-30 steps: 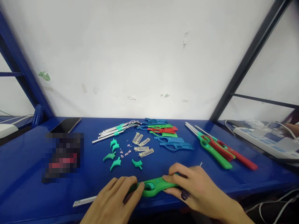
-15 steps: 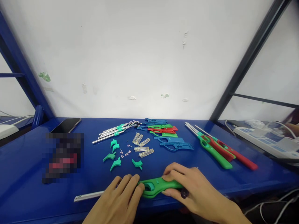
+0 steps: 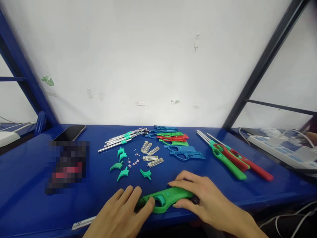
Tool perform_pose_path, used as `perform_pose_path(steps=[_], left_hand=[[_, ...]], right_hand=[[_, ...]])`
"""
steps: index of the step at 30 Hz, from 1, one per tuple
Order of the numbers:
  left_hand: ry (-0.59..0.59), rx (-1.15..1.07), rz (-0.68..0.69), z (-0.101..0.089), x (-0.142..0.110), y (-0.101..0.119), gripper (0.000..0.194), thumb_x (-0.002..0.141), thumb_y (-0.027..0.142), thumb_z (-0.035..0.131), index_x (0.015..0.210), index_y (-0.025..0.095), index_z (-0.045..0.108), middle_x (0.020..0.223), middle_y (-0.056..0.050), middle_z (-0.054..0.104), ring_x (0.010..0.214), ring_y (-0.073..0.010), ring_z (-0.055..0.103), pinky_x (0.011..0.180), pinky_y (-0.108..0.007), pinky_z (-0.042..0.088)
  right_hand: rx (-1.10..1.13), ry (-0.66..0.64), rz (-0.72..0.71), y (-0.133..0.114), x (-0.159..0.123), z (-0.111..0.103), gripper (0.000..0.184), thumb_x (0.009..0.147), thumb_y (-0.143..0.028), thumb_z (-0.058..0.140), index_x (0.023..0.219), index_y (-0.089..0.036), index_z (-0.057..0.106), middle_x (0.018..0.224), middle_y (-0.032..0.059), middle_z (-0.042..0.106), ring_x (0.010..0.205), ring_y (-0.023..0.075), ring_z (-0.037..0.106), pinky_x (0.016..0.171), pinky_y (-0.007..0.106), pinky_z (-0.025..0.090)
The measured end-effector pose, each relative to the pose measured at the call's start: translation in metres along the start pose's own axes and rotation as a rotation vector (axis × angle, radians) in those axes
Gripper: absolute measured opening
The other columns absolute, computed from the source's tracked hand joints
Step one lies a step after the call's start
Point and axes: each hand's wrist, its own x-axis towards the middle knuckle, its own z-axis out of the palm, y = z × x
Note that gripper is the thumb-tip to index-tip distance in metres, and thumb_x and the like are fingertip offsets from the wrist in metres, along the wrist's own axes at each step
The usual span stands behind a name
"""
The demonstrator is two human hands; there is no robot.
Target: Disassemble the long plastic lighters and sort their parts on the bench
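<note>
Near the table's front edge lies a green long-necked lighter [image 3: 173, 197], its flat side facing up and a teal trigger [image 3: 161, 199] showing in its loop. My left hand [image 3: 121, 211] is closed around its front end. Out past that hand, to the left, sticks its metal tube [image 3: 83, 223]; the stretch between is hidden. My right hand [image 3: 208, 198] grips the handle end between thumb and fingers. A dark round end [image 3: 195, 199] shows under the right fingers; I cannot tell what it belongs to.
Beyond my hands lie loose teal triggers [image 3: 123, 173], clear fuel tanks [image 3: 155, 162], metal tubes with wires [image 3: 115, 145] and blue shell halves [image 3: 187, 155]. Lighters [image 3: 230, 163] lie at the right. A phone [image 3: 70, 133] is at back left, a power strip [image 3: 279, 148] far right.
The lighter has tilted, its tube tip going down and left. My left hand has moved slightly left. My right hand has stayed nearly in place, its fingers shifting a little.
</note>
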Motion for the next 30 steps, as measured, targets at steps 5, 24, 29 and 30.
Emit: perform_pose_path(steps=[5, 24, 29, 30], left_hand=[[-0.004, 0.022, 0.006, -0.001, -0.002, 0.003, 0.052, 0.096, 0.007, 0.044, 0.138, 0.033, 0.059, 0.118, -0.002, 0.072, 0.101, -0.0246, 0.073, 0.084, -0.038, 0.064], [0.128, -0.004, 0.011, 0.000, -0.005, 0.002, 0.043, 0.103, 0.012, 0.037, 0.137, 0.027, 0.059, 0.123, -0.005, 0.075, 0.102, -0.0195, 0.075, 0.091, -0.030, 0.059], [0.115, -0.033, -0.022, 0.005, -0.007, -0.003, 0.057, 0.099, 0.005, 0.035, 0.147, 0.030, 0.052, 0.127, -0.002, 0.074, 0.105, -0.0166, 0.076, 0.091, -0.027, 0.060], [0.117, -0.032, -0.028, 0.005, -0.006, -0.003, 0.059, 0.100, 0.004, 0.033, 0.152, 0.029, 0.048, 0.128, -0.001, 0.074, 0.105, -0.0167, 0.076, 0.090, -0.027, 0.061]], right_hand=[[0.069, -0.005, 0.026, -0.006, 0.004, -0.005, 0.022, 0.101, -0.040, 0.076, 0.122, -0.035, 0.074, 0.120, -0.0015, 0.068, 0.097, 0.0182, 0.068, 0.085, 0.028, 0.051], [0.155, 0.037, 0.090, -0.009, 0.013, -0.001, 0.029, 0.084, -0.026, 0.092, 0.102, -0.032, 0.070, 0.103, -0.0084, 0.067, 0.083, 0.0146, 0.063, 0.073, 0.026, 0.043], [0.168, 0.024, 0.059, -0.009, 0.016, -0.004, 0.028, 0.085, -0.027, 0.092, 0.102, -0.031, 0.070, 0.102, -0.0086, 0.068, 0.087, 0.0139, 0.063, 0.077, 0.025, 0.042], [0.173, 0.020, 0.052, -0.009, 0.016, -0.005, 0.028, 0.085, -0.027, 0.092, 0.102, -0.030, 0.070, 0.102, -0.0085, 0.068, 0.088, 0.0140, 0.063, 0.077, 0.025, 0.042]])
